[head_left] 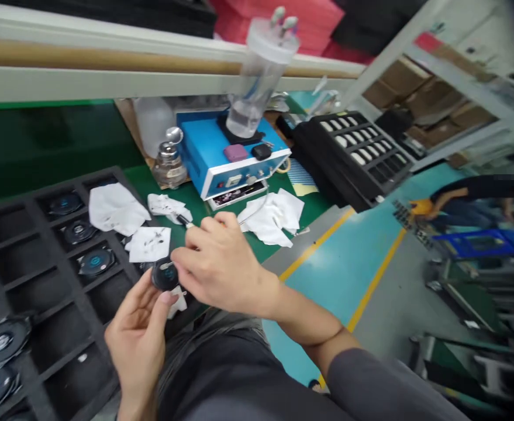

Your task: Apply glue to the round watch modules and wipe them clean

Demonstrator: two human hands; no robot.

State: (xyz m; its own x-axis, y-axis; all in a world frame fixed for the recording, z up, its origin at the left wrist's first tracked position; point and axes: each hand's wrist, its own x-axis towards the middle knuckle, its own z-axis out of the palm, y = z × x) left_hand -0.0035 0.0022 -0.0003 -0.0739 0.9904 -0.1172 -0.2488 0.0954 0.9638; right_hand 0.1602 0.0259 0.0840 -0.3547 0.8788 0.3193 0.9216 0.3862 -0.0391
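Observation:
My left hand [140, 333] holds a small round black disc-shaped part [164, 275] by its edge, between thumb and fingers. The disc has a dark glossy face with bluish marks. My right hand [224, 263] is closed just over the disc, its fingertips at the disc's right edge. A slim pen-like tool [183, 220] with a black end sticks out past the right knuckles; the rest of it is hidden in the hand. A scrap of white cloth [178, 302] shows below the disc, by the left thumb.
A black compartment tray [41, 345] with several round parts lies left. White wipes [274, 216] are spread on the green bench. Behind stand a blue box [234, 158], a clear cylinder [257, 82] and a glass bottle [169, 164]. Another person [471, 202] is at far right.

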